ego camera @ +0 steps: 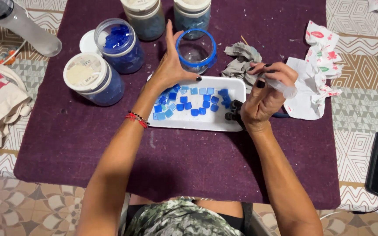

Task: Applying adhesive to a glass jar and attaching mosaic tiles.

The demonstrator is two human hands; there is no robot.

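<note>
Both forearms reach over the purple cloth (197, 153) toward my white tray (206, 122) of blue tiles (189, 102).

My left hand (171, 65), fingers open, steadies the glass jar (196, 50) lying on its side behind the tray, blue-rimmed mouth facing me. My right hand (265, 94) clenches a clear tube (281, 87), its long axis slanting down-right, tip toward the crumpled paper (316, 83).
</note>
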